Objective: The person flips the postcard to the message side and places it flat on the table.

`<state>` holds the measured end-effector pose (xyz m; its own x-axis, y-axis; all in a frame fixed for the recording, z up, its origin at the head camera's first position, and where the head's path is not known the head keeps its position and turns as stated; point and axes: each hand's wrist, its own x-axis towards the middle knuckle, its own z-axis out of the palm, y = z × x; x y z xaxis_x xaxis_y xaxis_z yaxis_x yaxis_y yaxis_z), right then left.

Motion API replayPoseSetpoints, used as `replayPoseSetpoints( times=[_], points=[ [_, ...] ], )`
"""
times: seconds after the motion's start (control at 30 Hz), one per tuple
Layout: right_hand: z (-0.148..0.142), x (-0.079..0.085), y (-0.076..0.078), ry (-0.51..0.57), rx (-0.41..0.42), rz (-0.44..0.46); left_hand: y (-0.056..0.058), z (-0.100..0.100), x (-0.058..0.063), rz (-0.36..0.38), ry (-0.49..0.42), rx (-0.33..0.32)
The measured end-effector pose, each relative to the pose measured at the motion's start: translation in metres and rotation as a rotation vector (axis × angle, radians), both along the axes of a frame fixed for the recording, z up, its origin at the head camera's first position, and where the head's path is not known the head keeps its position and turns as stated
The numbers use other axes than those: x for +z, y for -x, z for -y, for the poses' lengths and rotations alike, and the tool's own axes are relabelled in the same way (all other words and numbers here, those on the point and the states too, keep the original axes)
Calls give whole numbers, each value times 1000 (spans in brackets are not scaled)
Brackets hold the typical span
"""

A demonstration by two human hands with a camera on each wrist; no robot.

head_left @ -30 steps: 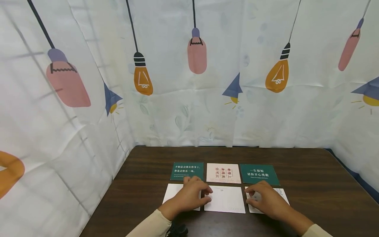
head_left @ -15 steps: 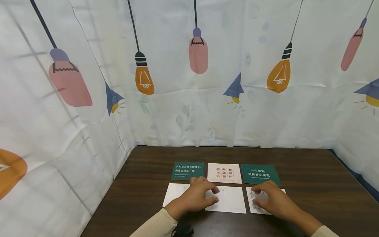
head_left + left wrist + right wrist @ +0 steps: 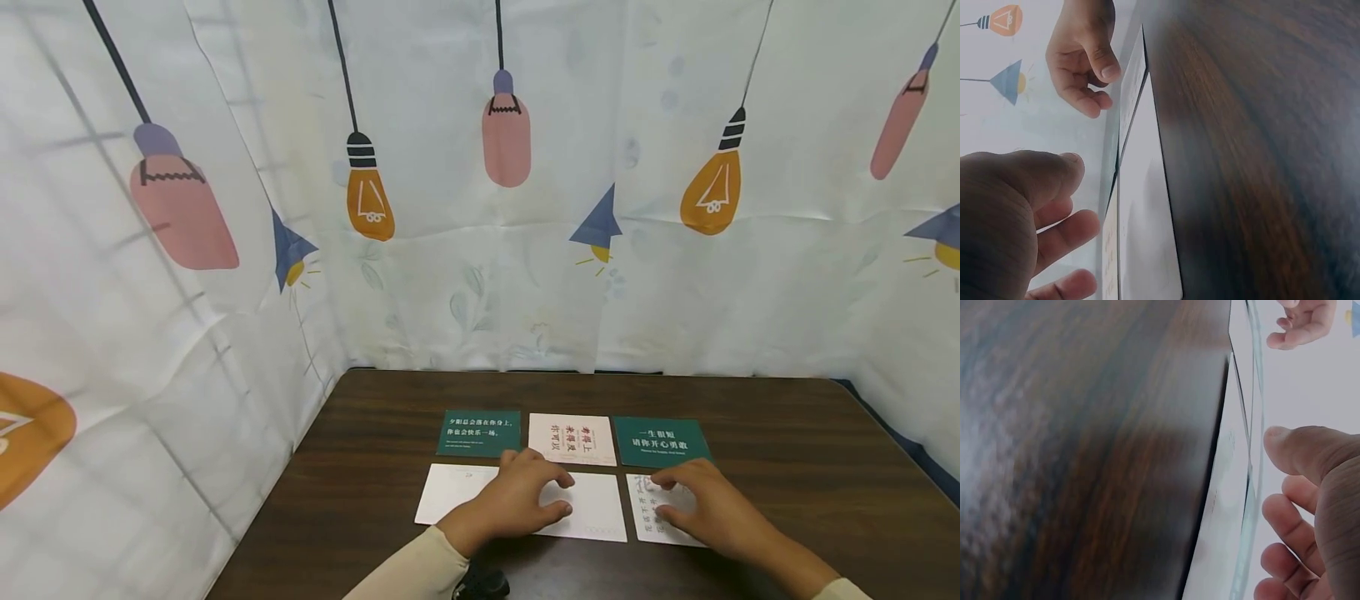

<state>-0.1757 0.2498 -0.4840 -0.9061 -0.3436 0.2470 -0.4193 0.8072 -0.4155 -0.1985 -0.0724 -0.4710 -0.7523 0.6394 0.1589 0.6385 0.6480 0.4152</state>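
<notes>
My left hand (image 3: pixel 517 496) hovers over the white middle card (image 3: pixel 600 517) of the front row, thumb and forefinger apart and nothing between them. Left of it lies another white card (image 3: pixel 446 496), partly under the hand in the head view. My right hand (image 3: pixel 708 508) hovers over the right white card (image 3: pixel 647 521), which bears small dark writing and is partly hidden. Its fingers bend loosely and hold nothing. In the left wrist view, a gap shows between my left fingers (image 3: pixel 1075 234) and the middle card (image 3: pixel 1144 206).
Behind lies a second row: a green card (image 3: pixel 480 433), a pale card with red writing (image 3: pixel 573 439) and another green card (image 3: pixel 662 442). All rest on a dark wooden table (image 3: pixel 360 467). A white curtain (image 3: pixel 450 292) printed with lamps surrounds it.
My left hand has drifted right, from beside the front row's left card to over the middle one. My right hand has also shifted slightly right. The cards keep their arrangement.
</notes>
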Motion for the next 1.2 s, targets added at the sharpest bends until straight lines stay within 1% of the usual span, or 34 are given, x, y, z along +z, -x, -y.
replayPoseSetpoints(
  times=[0.13, 0.23, 0.4, 0.53, 0.77, 0.9, 1.07, 1.2],
  points=[
    [-3, 2, 0, -16, -16, 59, -1, -5, -2, -3, 0, 0],
    [-6, 2, 0, -24, -27, 82, -1, -8, -2, -2, 1, 3],
    [-12, 1, 1, -33, -19, 61, -1, -14, 0, -7, 8, -2],
    [-16, 2, 1, -33, -24, 87, -3, -20, 0, -27, 15, -15],
    [-20, 2, 0, -26, -33, 124, -3, -29, -5, -66, 43, -20],
    [-25, 1, 0, -28, -29, 113, -2, -34, -5, -89, 59, -28],
    [-29, 1, 0, -27, -21, 96, -3, -41, -3, -96, 57, -49],
    [-32, 1, -1, -27, -24, 99, -3, -46, -2, -93, 75, -47]
  ],
)
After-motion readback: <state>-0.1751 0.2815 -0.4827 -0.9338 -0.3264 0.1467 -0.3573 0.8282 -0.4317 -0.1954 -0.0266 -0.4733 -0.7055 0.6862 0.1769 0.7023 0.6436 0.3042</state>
